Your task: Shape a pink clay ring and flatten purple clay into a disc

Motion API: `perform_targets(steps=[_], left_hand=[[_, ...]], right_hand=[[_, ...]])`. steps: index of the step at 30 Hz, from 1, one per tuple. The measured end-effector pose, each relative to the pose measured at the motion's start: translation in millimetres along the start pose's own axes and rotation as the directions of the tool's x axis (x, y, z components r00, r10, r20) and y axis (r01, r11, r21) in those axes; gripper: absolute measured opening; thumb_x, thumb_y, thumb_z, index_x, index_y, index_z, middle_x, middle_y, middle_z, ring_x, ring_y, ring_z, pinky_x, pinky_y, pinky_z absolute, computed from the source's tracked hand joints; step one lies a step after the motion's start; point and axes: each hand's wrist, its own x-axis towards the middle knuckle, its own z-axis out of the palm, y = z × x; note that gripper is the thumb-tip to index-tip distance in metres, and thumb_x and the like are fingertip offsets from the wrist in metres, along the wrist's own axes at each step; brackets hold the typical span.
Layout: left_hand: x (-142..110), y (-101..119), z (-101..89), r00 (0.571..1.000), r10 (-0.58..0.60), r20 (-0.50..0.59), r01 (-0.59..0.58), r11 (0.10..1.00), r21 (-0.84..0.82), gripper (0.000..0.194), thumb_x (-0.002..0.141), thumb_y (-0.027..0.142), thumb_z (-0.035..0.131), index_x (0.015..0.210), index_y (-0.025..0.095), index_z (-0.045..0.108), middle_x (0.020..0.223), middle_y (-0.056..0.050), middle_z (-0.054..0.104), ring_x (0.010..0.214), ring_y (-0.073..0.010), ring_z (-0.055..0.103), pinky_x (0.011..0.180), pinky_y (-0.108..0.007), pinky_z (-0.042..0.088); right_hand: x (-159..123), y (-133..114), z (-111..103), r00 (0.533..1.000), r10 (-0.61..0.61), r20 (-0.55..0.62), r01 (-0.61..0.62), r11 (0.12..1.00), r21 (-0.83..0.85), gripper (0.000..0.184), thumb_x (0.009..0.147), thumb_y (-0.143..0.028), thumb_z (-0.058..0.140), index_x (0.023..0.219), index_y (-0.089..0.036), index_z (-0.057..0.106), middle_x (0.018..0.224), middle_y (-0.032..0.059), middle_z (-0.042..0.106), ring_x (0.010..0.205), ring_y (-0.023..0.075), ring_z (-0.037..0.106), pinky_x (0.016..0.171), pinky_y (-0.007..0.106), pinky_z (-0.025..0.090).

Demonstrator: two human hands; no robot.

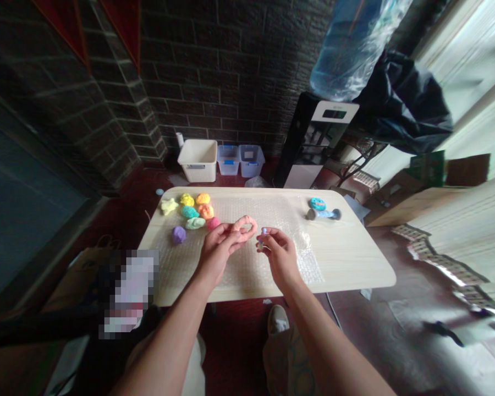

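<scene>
My left hand (218, 246) grips a salmon-pink ring of modeling clay (252, 231) by its left side, thumb on top. Just right of the ring, my right hand (282, 254) pinches a small bluish-purple piece (264, 231), its exact shape too small to make out. The two hands are apart, above a sheet of bubble wrap (239, 269). Lumps of clay lie beyond my left hand: purple (179, 235), pale green (195, 223), teal (190, 212), orange (206, 211) and several more. A dark pink lump (213, 222) is partly hidden by that hand.
On the table (355, 258), a teal clay piece with an orange mark (317, 204) lies behind a dumbbell-shaped object (324, 214). Past the far edge stand a white bin (198, 159), two clear boxes (228, 159) and a water dispenser (305, 148). Cardboard boxes (421, 198) sit right.
</scene>
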Motion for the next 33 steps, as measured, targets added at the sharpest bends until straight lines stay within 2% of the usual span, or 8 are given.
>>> perform_targets(steps=[3,6,10,13,16,23,27,33], left_hand=[[2.2,-2.8,-5.7,0.993,0.056,-0.101,-0.042,0.99,0.132,0.027,0.088,0.037,0.078,0.104,0.017,0.08,0.096,-0.008,0.079,0.093,-0.0218,0.075,0.081,-0.029,0.056],[1.5,-2.4,-5.0,0.995,0.072,-0.075,-0.059,0.986,0.154,0.023,0.086,0.037,0.078,0.096,0.017,0.08,0.089,-0.007,0.077,0.082,-0.02,0.07,0.071,-0.027,0.055],[-2.2,3.9,3.0,0.999,0.011,0.047,-0.014,0.998,0.06,0.02,0.087,0.034,0.077,0.093,0.016,0.077,0.093,-0.01,0.077,0.084,-0.0218,0.07,0.074,-0.031,0.057],[-3.9,6.9,6.1,0.996,-0.016,0.089,0.014,1.0,0.022,0.019,0.088,0.034,0.076,0.092,0.015,0.076,0.096,-0.011,0.076,0.092,-0.0239,0.07,0.08,-0.035,0.06],[-4.3,5.6,5.4,0.993,-0.024,0.115,0.021,1.0,0.021,0.02,0.09,0.035,0.075,0.093,0.015,0.075,0.101,-0.011,0.074,0.097,-0.025,0.07,0.084,-0.039,0.062],[-2.7,-1.4,2.4,0.994,0.021,0.107,-0.031,0.996,0.089,0.029,0.077,0.029,0.09,0.096,0.016,0.073,0.093,-0.007,0.072,0.084,-0.0198,0.068,0.074,-0.032,0.06],[-2.1,0.2,1.8,0.994,0.032,0.1,-0.044,0.991,0.125,0.026,0.08,0.031,0.088,0.095,0.016,0.073,0.091,-0.006,0.071,0.084,-0.0193,0.066,0.071,-0.03,0.058],[-3.7,5.4,5.2,0.988,0.013,0.154,-0.02,0.999,0.047,0.022,0.078,0.026,0.088,0.084,0.015,0.07,0.082,-0.003,0.065,0.072,-0.0146,0.059,0.063,-0.025,0.048]], right_hand=[[3.3,-6.0,-5.2,0.999,-0.046,-0.018,0.046,0.999,0.011,0.024,0.076,-0.035,0.085,0.094,-0.021,0.077,0.083,0.0012,0.072,0.069,0.0146,0.065,0.068,0.03,0.054],[4.2,-10.8,-8.8,0.995,-0.094,0.025,0.094,0.995,-0.02,0.027,0.08,-0.038,0.085,0.101,-0.022,0.079,0.086,0.0018,0.074,0.071,0.0155,0.065,0.073,0.033,0.054],[-0.8,-12.1,-6.3,0.99,-0.11,0.092,0.116,0.991,-0.064,0.029,0.079,-0.04,0.088,0.101,-0.023,0.08,0.091,0.0039,0.078,0.078,0.0185,0.068,0.08,0.036,0.056],[-5.6,-11.9,-1.3,0.989,-0.097,0.109,0.108,0.989,-0.096,0.024,0.077,-0.041,0.09,0.09,-0.023,0.081,0.09,0.0044,0.08,0.081,0.0197,0.069,0.082,0.037,0.057],[-7.9,-12.2,1.6,0.99,-0.076,0.121,0.09,0.989,-0.114,0.023,0.078,-0.042,0.089,0.089,-0.023,0.083,0.087,0.004,0.08,0.08,0.0204,0.069,0.081,0.038,0.057],[-7.9,-10.0,-1.4,0.991,-0.07,0.112,0.086,0.986,-0.142,0.023,0.079,-0.042,0.087,0.09,-0.023,0.085,0.082,0.0038,0.079,0.072,0.0184,0.065,0.073,0.036,0.055],[-7.6,-8.1,-1.5,0.991,-0.066,0.116,0.081,0.988,-0.13,0.019,0.082,-0.041,0.085,0.09,-0.023,0.085,0.08,0.0031,0.078,0.071,0.018,0.064,0.075,0.037,0.055],[-6.1,-5.9,-0.8,0.995,-0.063,0.08,0.068,0.996,-0.065,0.016,0.081,-0.039,0.087,0.088,-0.025,0.085,0.084,0.0031,0.079,0.071,0.0171,0.064,0.076,0.036,0.054]])
